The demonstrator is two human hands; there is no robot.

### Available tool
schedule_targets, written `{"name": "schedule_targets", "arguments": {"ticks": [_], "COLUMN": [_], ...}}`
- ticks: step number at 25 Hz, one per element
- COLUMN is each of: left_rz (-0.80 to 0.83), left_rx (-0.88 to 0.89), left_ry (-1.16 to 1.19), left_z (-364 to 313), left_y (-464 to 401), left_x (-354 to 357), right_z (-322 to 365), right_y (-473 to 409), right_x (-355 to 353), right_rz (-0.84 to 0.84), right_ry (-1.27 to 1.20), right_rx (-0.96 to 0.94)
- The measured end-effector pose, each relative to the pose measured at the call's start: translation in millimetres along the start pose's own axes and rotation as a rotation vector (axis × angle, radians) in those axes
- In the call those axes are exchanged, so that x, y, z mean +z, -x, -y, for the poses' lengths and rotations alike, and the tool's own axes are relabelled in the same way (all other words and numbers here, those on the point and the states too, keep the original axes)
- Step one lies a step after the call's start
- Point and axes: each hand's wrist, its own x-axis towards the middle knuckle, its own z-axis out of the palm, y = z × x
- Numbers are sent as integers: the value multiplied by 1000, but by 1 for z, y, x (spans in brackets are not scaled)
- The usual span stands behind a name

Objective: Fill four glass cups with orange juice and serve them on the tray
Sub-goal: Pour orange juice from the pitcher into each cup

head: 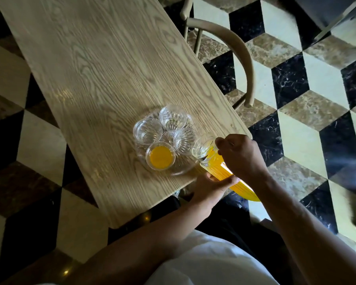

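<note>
A round clear glass tray (174,171) sits on the wooden table near its right edge and carries four ribbed glass cups. The nearest cup (160,158) holds orange juice. The left cup (147,131), the far cup (173,118) and the right cup (185,140) hold no juice. A ribbed glass pitcher of orange juice (216,165) is tilted with its mouth toward the right cup. My right hand (240,155) grips the pitcher near its top. My left hand (210,188) supports its body from below.
The wooden table (103,75) runs away to the upper left. A curved wooden chair (234,44) stands beside its right edge. The floor is a black, cream and brown cube pattern. My white shirt fills the bottom of the view.
</note>
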Motion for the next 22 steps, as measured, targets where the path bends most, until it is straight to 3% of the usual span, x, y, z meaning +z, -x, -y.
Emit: {"name": "schedule_targets", "arguments": {"ticks": [8, 17, 22], "left_rz": [1, 75, 30], "left_rx": [-66, -43, -95], "left_ry": [180, 265, 269], "left_z": [-5, -2, 7], "left_y": [-4, -6, -15], "left_x": [4, 10, 15], "right_z": [7, 13, 19], "right_y": [-15, -20, -23], "right_x": [3, 1, 1], "right_rz": [41, 65, 91], "right_ry": [83, 133, 190], "right_rx": [21, -12, -23]}}
